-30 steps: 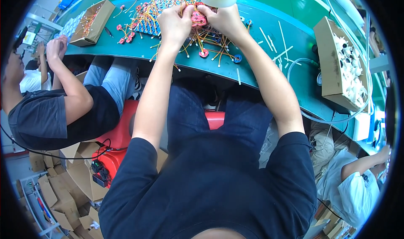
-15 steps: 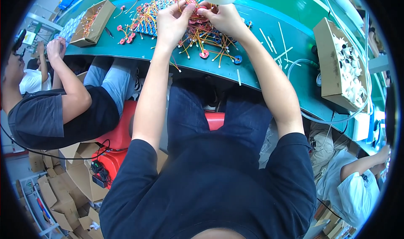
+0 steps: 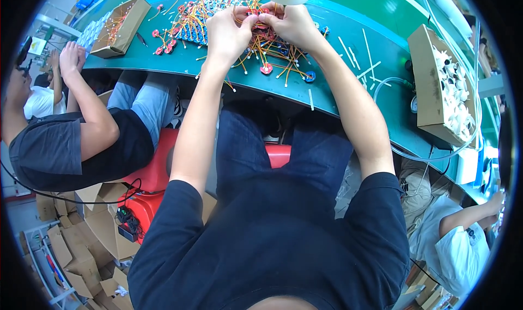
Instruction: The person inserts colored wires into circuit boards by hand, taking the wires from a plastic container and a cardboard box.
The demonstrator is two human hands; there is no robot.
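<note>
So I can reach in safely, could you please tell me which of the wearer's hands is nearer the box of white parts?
Right. The right hand is well left of the box of white parts; the left hand is farther left, beyond the right.

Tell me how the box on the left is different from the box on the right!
The left box has thin orange wires in it, but the right box has chunky white pieces. The right box also looks bigger in this picture than the left box. Both are brown cardboard boxes with open tops.
</note>
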